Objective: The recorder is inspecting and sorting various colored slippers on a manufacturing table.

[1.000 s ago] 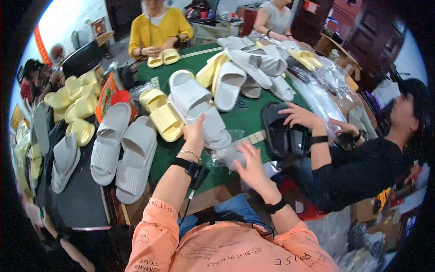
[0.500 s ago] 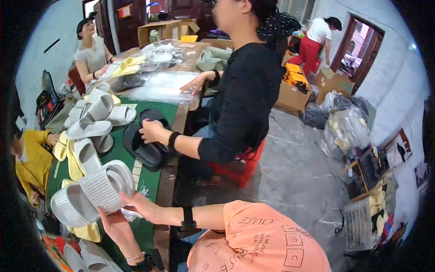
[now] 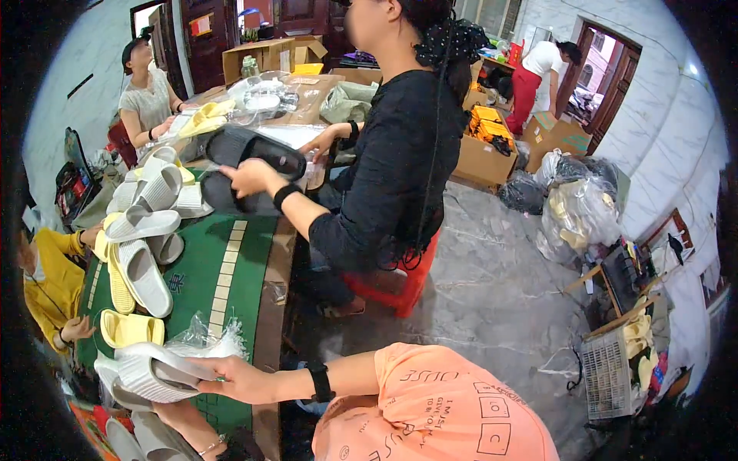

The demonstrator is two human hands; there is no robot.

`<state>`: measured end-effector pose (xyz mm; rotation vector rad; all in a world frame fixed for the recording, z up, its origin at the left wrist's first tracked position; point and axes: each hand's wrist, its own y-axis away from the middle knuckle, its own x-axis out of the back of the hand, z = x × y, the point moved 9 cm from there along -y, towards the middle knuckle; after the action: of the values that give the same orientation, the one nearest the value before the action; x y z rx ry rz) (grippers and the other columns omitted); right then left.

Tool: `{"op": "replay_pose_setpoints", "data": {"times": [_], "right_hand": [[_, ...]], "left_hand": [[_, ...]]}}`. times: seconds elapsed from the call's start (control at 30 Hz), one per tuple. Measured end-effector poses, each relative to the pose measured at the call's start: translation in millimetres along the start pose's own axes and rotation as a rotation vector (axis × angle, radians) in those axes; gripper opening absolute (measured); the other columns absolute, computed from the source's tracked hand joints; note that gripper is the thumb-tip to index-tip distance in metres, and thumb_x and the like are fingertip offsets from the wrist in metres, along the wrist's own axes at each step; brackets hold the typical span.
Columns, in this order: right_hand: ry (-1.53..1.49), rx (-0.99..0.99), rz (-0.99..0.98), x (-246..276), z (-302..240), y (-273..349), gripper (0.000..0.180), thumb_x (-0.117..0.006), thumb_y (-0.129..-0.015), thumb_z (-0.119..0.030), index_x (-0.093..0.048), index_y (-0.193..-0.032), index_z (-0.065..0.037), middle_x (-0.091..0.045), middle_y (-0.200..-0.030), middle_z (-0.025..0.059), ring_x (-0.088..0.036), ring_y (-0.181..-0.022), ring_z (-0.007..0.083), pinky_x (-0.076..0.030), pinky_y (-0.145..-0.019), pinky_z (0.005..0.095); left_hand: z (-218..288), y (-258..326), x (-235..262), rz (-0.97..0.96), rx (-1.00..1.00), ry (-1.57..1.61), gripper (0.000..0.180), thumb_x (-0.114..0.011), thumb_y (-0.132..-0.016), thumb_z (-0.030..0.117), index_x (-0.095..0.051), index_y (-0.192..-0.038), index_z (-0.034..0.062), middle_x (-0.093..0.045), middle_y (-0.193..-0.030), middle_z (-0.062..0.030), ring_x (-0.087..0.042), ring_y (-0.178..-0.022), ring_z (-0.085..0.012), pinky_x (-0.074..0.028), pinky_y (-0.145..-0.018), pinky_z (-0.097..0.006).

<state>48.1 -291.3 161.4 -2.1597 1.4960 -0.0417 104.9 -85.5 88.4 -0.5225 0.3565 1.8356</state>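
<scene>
My right hand (image 3: 234,378) is closed on the end of a pale grey slide sandal (image 3: 157,373) with a ribbed strap, at the lower left. Another grey slide sandal (image 3: 113,384) sits against it, partly hidden behind it. Below the pair is my left hand (image 3: 175,415), its fingers covered by the sandals, so its grip does not show. A yellow slide sandal (image 3: 132,329) lies on the green table mat (image 3: 201,265) just beyond. Clear plastic wrap (image 3: 207,334) rests beside my right hand.
Grey sandals (image 3: 146,276) and yellow ones are heaped along the table's left side. A co-worker in black (image 3: 384,161) handles dark sandals (image 3: 254,154) across the table, near a red stool (image 3: 415,276). A person in yellow (image 3: 54,280) is at the left edge. More grey sandals (image 3: 157,438) lie bottom left.
My hands have lowered the grey sandals toward me and turned them, and my left hand has gone mostly behind them. The co-worker in black has lifted the dark sandals off the mat.
</scene>
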Motion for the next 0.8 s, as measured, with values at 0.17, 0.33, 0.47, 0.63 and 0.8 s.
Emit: {"op": "replay_pose_setpoints", "data": {"times": [0.17, 0.33, 0.47, 0.63, 0.8], "right_hand": [[-0.007, -0.147, 0.04, 37.1, 14.0, 2.9, 0.034, -0.049, -0.09, -0.024, -0.049, -0.115, 0.0, -0.057, -0.1, 0.0052, -0.049, -0.092, 0.0112, -0.041, -0.083, 0.0274], [0.152, -0.09, 0.125, 95.4, -37.4, -27.8, 0.028, -0.05, -0.088, -0.019, -0.048, -0.109, 0.0, -0.053, -0.098, 0.0037, -0.047, -0.092, 0.011, -0.041, -0.08, 0.028], [0.242, -0.229, -0.253, 41.1, -0.5, -58.3, 0.019, -0.054, -0.086, -0.02, -0.056, -0.089, -0.002, -0.053, -0.077, -0.0029, -0.047, -0.071, 0.0042, -0.041, -0.062, 0.0211], [0.243, -0.416, -0.554, -47.9, 60.9, -96.7, 0.021, -0.053, -0.087, -0.025, -0.056, -0.084, -0.004, -0.05, -0.07, -0.0063, -0.043, -0.062, 0.0009, -0.035, -0.053, 0.0182], [0.425, -0.251, -0.395, -86.8, 139.5, -148.4, 0.038, -0.053, -0.087, -0.032, -0.055, -0.104, 0.002, -0.062, -0.088, 0.0091, -0.056, -0.079, 0.0138, -0.044, -0.073, 0.0258]], "left_hand": [[43.5, 9.1, 3.5, 0.016, -0.375, -0.583, 0.038, -0.042, -0.09, 0.024, -0.046, -0.118, -0.002, -0.049, -0.118, -0.0162, -0.052, -0.102, -0.0258, -0.042, -0.089, -0.037], [128.9, 82.0, 73.0, 0.272, -0.653, -1.347, 0.036, -0.04, -0.091, 0.025, -0.049, -0.113, -0.0027, -0.051, -0.113, -0.0153, -0.054, -0.095, -0.0249, -0.044, -0.085, -0.033], [81.0, 122.2, 87.0, 0.488, -0.308, -0.333, 0.038, -0.035, -0.091, 0.011, -0.035, -0.128, 0.0027, -0.045, -0.123, -0.0134, -0.046, -0.11, -0.0238, -0.039, -0.092, -0.035], [79.1, 155.0, 88.7, 0.615, -0.4, -0.419, 0.055, -0.037, -0.077, -0.011, -0.03, -0.13, -0.0003, -0.041, -0.126, -0.0114, -0.042, -0.115, -0.0197, -0.036, -0.095, -0.031], [87.1, 141.5, 112.5, 0.716, -0.316, -1.15, 0.067, -0.055, -0.077, -0.001, -0.021, -0.134, -0.0024, -0.024, -0.133, -0.0245, -0.029, -0.121, -0.0363, -0.023, -0.102, -0.04]]}}
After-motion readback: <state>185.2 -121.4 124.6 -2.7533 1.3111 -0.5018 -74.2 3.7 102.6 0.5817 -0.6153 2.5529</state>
